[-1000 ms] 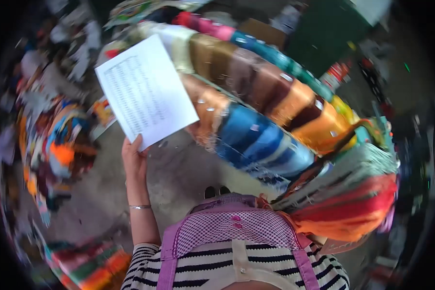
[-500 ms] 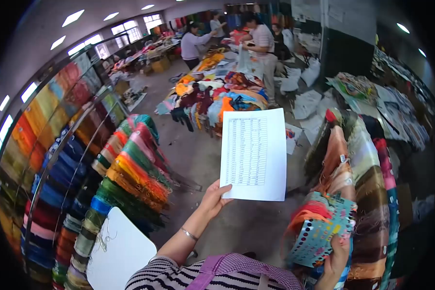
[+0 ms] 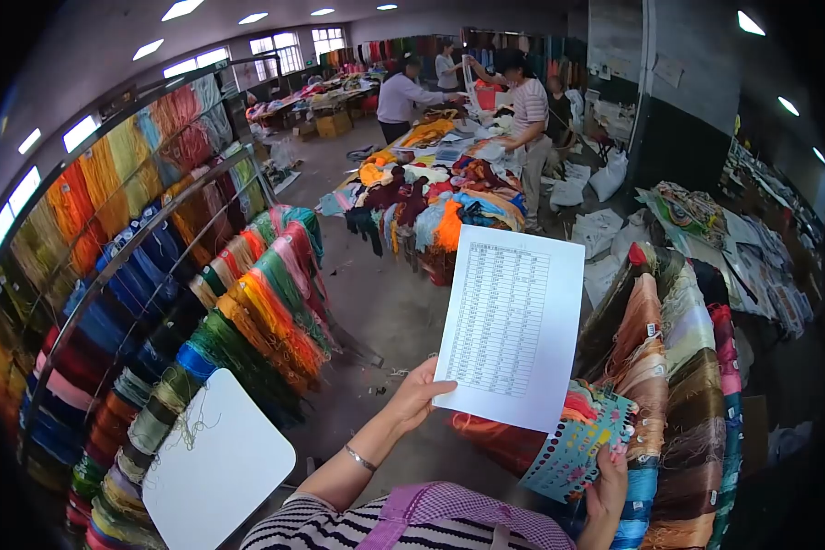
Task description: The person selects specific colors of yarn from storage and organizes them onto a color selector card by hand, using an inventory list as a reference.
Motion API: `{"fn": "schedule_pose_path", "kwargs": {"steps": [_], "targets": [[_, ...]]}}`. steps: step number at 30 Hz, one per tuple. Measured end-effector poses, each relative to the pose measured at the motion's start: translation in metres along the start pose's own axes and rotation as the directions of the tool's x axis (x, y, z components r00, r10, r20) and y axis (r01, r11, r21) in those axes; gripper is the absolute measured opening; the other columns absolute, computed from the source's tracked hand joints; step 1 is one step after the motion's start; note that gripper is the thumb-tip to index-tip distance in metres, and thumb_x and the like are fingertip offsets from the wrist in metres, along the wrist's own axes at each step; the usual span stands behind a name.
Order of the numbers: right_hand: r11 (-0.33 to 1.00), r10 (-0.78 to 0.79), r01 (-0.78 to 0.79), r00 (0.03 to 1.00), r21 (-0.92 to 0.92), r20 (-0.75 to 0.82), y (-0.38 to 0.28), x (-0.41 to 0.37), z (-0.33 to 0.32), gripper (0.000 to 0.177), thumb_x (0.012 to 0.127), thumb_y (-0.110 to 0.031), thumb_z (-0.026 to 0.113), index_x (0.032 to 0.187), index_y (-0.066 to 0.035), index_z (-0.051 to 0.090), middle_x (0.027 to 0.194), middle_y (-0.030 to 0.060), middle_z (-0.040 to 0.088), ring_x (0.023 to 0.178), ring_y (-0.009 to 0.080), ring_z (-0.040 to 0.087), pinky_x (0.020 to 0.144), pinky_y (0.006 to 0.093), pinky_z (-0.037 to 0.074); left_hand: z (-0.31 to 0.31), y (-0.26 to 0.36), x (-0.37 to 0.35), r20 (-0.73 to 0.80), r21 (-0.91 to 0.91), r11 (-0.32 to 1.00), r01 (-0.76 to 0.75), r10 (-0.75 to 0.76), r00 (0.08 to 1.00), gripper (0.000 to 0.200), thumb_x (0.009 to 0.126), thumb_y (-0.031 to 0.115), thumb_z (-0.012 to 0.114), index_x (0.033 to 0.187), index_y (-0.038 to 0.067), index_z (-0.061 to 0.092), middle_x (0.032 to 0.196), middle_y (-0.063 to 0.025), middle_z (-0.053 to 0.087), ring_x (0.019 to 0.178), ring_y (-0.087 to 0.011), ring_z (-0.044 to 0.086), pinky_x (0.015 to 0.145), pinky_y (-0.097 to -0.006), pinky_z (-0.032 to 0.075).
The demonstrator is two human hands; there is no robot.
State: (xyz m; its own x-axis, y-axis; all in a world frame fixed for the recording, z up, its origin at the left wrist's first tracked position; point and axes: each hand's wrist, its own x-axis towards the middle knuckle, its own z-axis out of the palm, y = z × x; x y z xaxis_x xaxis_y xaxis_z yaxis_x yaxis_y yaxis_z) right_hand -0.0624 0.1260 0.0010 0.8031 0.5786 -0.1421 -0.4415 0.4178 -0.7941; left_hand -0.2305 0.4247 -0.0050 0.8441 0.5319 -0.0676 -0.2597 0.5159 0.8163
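Observation:
My left hand (image 3: 416, 398) grips a printed paper sheet (image 3: 559, 312) by its lower left corner, thumb on top. A table of small rows and columns covers the sheet, too small to read. In my right hand (image 3: 608, 488) is a teal punched thread card (image 3: 568, 458) with holes along its edge and a printed pattern. Red and orange thread (image 3: 500, 442) hangs from the card toward the left. The sheet's lower right part covers some of the card and thread. Hanging skeins in peach (image 3: 640, 390) and brown (image 3: 692, 403) are just right of my right hand.
Racks of coloured skeins (image 3: 275, 284) stand at my left, beside a white board (image 3: 220, 458). Ahead, a table bears piled yarn (image 3: 458, 183), with several people around it. White sacks (image 3: 610, 176) lie near a pillar (image 3: 687, 119) at the right.
The sheet has come closer and tilted, now overlapping the thread card. My right hand and the card have shifted left. The view has turned slightly, moving the room rightward and downward.

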Motion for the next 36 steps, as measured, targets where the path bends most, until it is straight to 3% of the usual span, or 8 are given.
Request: {"fn": "schedule_pose_path", "kwargs": {"steps": [4,14,16,22,27,29,34,36], "targets": [[0.999,-0.030,0.031,0.999,0.030,-0.025,0.007,-0.004,-0.014,0.033,0.093,-0.008,0.054,0.124,-0.003,0.049,0.114,0.0072,0.061,0.098,0.0160,0.060,0.087,0.0296,0.047,0.005,-0.002,0.001,-0.001,0.010,1.000,0.022,-0.022,1.000,0.039,0.084,-0.003,0.059,0.122,0.000,0.050,0.114,-0.0094,0.062,0.097,-0.0131,0.063,0.083,-0.0252,0.051],[1.000,-0.008,0.004,0.983,-0.019,-0.181,0.021,-0.012,-0.053,0.028,0.091,-0.006,0.056,0.118,0.001,0.054,0.110,0.0056,0.062,0.093,0.0136,0.060,0.083,0.0263,0.046,0.020,0.029,-0.013,-0.162,0.170,0.966,-0.194,0.222,0.962,0.036,0.084,-0.005,0.057,0.119,-0.003,0.053,0.110,-0.0101,0.064,0.094,-0.0140,0.063,0.084,-0.0256,0.049],[0.976,-0.011,-0.024,0.987,-0.214,-0.163,0.019,-0.011,-0.047,0.027,0.090,-0.004,0.057,0.116,0.001,0.056,0.108,0.0045,0.062,0.093,0.0131,0.059,0.082,0.0252,0.045,0.020,0.028,-0.014,-0.162,0.178,0.969,-0.172,0.201,0.966,0.036,0.084,-0.004,0.058,0.120,-0.003,0.053,0.110,-0.0094,0.064,0.094,-0.0137,0.063,0.085,-0.0251,0.049],[0.984,-0.016,-0.034,0.961,-0.177,-0.275,0.034,0.017,-0.033,0.027,0.087,-0.001,0.059,0.114,0.000,0.058,0.104,0.0025,0.063,0.091,0.0110,0.057,0.084,0.0245,0.042,0.015,-0.002,0.008,-0.071,0.193,0.980,0.041,-0.028,0.997,0.036,0.084,-0.005,0.059,0.119,-0.002,0.054,0.110,-0.0082,0.064,0.095,-0.0126,0.062,0.084,-0.0244,0.048],[0.989,-0.030,-0.003,0.974,-0.145,-0.225,0.048,0.072,-0.006,0.021,0.092,-0.008,0.056,0.112,-0.001,0.058,0.102,0.0012,0.063,0.089,0.0087,0.057,0.081,0.0231,0.044,0.002,-0.015,0.045,0.088,0.209,0.960,0.188,-0.209,0.974,0.037,0.086,-0.003,0.053,0.123,-0.002,0.052,0.112,-0.0053,0.063,0.097,-0.0095,0.059,0.086,-0.0237,0.044],[0.993,-0.052,0.030,0.980,-0.113,-0.193,0.059,0.104,0.004,0.026,0.096,-0.025,0.053,0.111,-0.003,0.057,0.101,0.0034,0.064,0.087,0.0108,0.060,0.079,0.0260,0.047,-0.013,-0.016,0.067,0.096,0.226,0.958,0.176,-0.202,0.975,0.037,0.086,-0.003,0.053,0.123,-0.002,0.052,0.112,-0.0048,0.062,0.098,-0.0094,0.058,0.087,-0.0239,0.044],[0.984,-0.055,0.025,0.985,-0.175,-0.166,0.067,0.175,0.057,0.025,0.095,-0.022,0.054,0.110,-0.002,0.056,0.099,0.0022,0.063,0.087,0.0102,0.059,0.080,0.0257,0.046,-0.052,0.007,0.122,0.094,0.258,0.953,0.161,-0.190,0.977,0.036,0.086,-0.002,0.050,0.122,-0.002,0.052,0.113,-0.0038,0.061,0.103,-0.0094,0.055,0.091,-0.0250,0.041],[0.974,-0.013,0.005,0.999,-0.225,-0.034,0.076,0.205,0.075,0.023,0.093,-0.016,0.055,0.111,-0.002,0.056,0.100,0.0024,0.063,0.089,0.0098,0.059,0.080,0.0247,0.046,-0.064,0.025,0.135,0.078,0.246,0.958,0.149,-0.173,0.982,0.038,0.086,-0.003,0.051,0.124,-0.002,0.052,0.114,-0.0046,0.062,0.104,-0.0097,0.056,0.092,-0.0253,0.041]]}}
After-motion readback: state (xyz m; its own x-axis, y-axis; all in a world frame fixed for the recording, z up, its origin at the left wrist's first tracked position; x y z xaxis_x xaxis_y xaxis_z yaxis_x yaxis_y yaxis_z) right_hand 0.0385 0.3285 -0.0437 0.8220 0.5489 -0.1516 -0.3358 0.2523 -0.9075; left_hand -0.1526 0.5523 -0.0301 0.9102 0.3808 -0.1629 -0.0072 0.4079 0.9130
